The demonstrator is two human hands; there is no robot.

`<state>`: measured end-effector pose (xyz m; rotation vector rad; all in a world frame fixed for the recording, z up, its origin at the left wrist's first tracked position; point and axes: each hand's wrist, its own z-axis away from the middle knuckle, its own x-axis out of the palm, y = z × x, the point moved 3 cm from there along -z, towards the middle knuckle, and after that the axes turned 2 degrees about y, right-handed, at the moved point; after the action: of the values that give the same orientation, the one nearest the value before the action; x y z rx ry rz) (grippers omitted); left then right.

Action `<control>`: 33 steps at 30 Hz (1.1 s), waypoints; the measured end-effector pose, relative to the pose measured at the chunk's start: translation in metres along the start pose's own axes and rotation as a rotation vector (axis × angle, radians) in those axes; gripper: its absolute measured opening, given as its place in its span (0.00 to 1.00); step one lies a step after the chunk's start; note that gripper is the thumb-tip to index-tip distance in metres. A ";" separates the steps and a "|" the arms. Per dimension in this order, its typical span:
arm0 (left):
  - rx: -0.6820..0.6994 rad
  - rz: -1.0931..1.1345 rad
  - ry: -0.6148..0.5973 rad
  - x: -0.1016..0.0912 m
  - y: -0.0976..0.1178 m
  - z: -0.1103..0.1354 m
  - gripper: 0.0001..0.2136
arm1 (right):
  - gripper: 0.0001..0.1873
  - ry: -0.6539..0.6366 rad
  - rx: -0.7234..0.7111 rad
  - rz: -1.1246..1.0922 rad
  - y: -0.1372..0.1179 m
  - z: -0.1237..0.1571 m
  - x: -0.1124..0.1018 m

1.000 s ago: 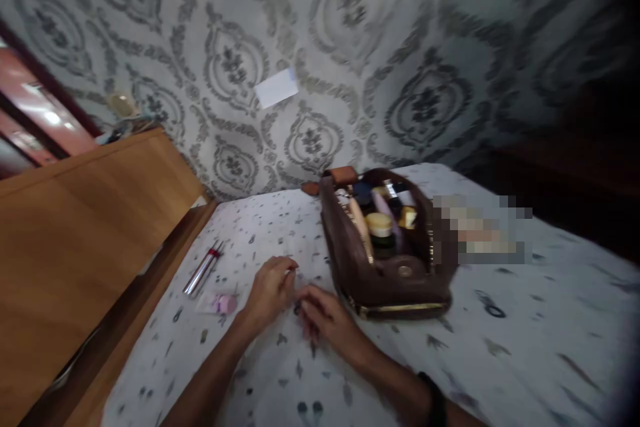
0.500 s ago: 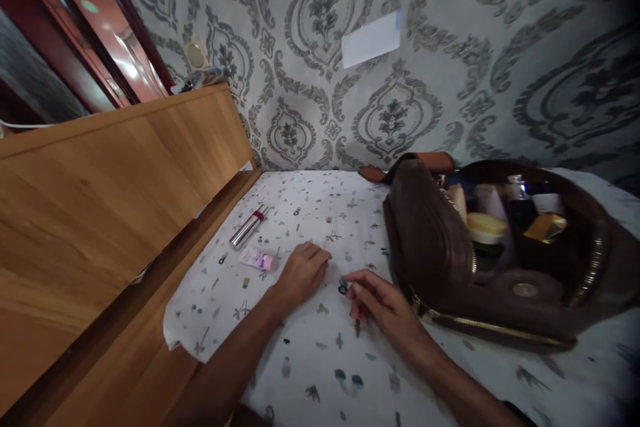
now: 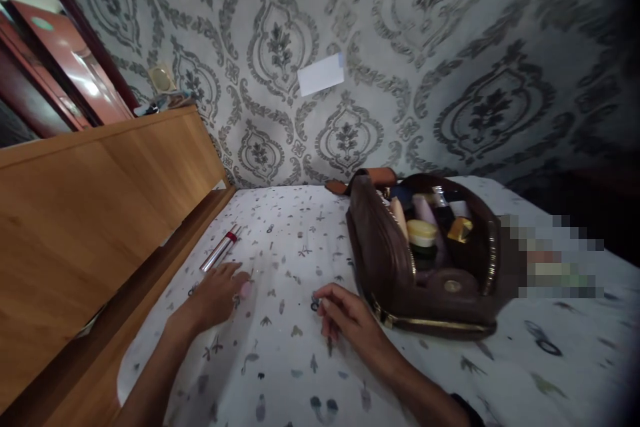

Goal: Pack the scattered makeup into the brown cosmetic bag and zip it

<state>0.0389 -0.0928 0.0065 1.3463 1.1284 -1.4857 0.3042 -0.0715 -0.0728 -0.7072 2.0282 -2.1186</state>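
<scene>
My left hand (image 3: 216,292) lies over a small pink tube (image 3: 245,289) on the patterned white cloth (image 3: 300,360), fingers curled over it; only the tube's pink end shows. A silver stick with a red band (image 3: 221,250) lies just beyond that hand. My right hand (image 3: 345,315) rests on the cloth beside an open brown cosmetic bag (image 3: 425,260), pinching a small dark object (image 3: 315,305) at its fingertips. The bag holds several jars and tubes, one with a yellow lid (image 3: 421,232).
A wooden cabinet side (image 3: 85,207) rises at the left, close to the cloth's edge. Patterned wallpaper with a white card (image 3: 320,74) stands behind. A brown item (image 3: 370,178) lies behind the bag. The right side is dark.
My left hand has moved left from the middle of the cloth onto the pink tube. The right hand has stayed near the bag with the small dark object. The view shifted.
</scene>
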 end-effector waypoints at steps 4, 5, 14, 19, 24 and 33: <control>-0.039 0.016 -0.066 0.001 0.010 0.002 0.21 | 0.25 0.024 -0.002 -0.004 0.002 0.003 0.001; -0.046 0.008 -0.083 -0.001 0.013 0.000 0.18 | 0.25 0.032 0.000 -0.003 0.002 0.003 0.001; 0.056 0.664 0.216 -0.028 0.058 -0.025 0.14 | 0.33 0.088 -0.014 -0.078 0.004 0.003 -0.001; 0.126 1.324 0.188 -0.032 0.099 -0.046 0.18 | 0.32 0.016 0.053 -0.276 -0.003 0.002 0.000; 0.087 1.505 0.210 -0.017 0.101 -0.058 0.22 | 0.27 0.027 0.129 -0.504 -0.005 0.000 -0.003; -0.030 1.295 0.174 -0.015 0.083 -0.055 0.20 | 0.28 0.083 0.149 -0.588 0.000 -0.002 -0.004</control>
<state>0.1345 -0.0614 0.0124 1.6713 0.1702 -0.3917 0.3070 -0.0686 -0.0735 -1.3411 1.8274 -2.6008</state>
